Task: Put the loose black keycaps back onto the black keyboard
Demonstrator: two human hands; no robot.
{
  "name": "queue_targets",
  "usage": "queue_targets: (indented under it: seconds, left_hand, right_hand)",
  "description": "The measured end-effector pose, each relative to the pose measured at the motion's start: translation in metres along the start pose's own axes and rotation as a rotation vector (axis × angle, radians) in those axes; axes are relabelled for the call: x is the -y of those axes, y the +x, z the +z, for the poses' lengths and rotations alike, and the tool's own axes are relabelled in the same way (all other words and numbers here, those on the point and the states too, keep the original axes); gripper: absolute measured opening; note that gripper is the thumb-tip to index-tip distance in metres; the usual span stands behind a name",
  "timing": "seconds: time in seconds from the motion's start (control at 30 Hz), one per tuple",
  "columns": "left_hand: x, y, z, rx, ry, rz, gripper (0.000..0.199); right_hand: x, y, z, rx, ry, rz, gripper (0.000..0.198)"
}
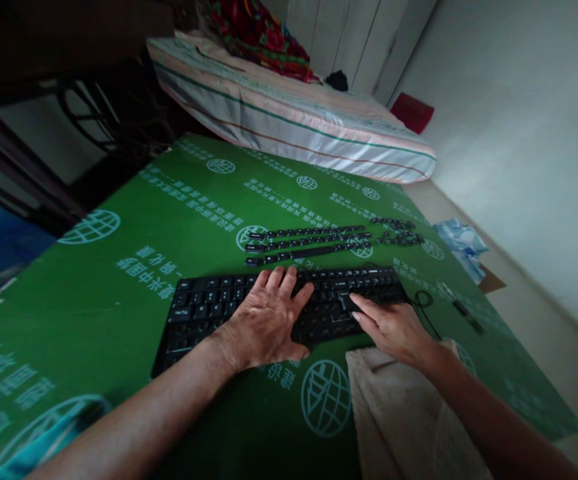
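Note:
A black computer keyboard (189,312) lies across the green board, with keycaps in its upper rows and bare key sockets in its lower part. My left hand (271,317) rests open over its middle, fingers spread, fingertips at the top rows. At the right part of the keyboard, the index finger of my right hand (393,327) touches a large black keycap (346,302). My right thumb is just below that finger, and the other fingers are curled. Beyond the keyboard, loose keycaps (311,252) lie in three rows, with a scattered group of small keycaps (401,231) to their right.
A beige cloth (393,407) hangs over the near edge below my right hand. The keyboard's thin cable (423,300) loops at the right, near a small dark object (461,308). A bed with a striped mattress (289,123) stands beyond the green board (169,220).

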State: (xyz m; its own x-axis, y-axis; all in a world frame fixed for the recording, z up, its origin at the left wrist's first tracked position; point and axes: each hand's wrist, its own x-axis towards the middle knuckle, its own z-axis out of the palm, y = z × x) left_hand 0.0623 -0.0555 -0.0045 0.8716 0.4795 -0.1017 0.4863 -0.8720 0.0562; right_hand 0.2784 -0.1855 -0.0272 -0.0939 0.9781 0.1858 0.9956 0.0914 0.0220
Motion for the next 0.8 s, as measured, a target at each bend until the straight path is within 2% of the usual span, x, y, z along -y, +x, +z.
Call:
queue_targets:
  seconds: [0.3, 0.53, 0.8]
  left_hand:
    - [0.0017, 0.0, 0.0017, -0.001, -0.006, 0.004, 0.098]
    - [0.0035, -0.0002, 0.0045, -0.007, 0.005, 0.017, 0.099]
    - [0.004, 0.0, 0.0041, -0.008, 0.028, 0.008, 0.098]
  right_hand:
    - [0.0038, 0.007, 0.0005, 0.104, -0.06, 0.011, 0.034]
    - [0.0034, 0.0041, 0.0008, 0.048, 0.008, 0.06, 0.037]
    - [0.0071, 0.0079, 0.0005, 0.115, -0.022, 0.074, 0.037]
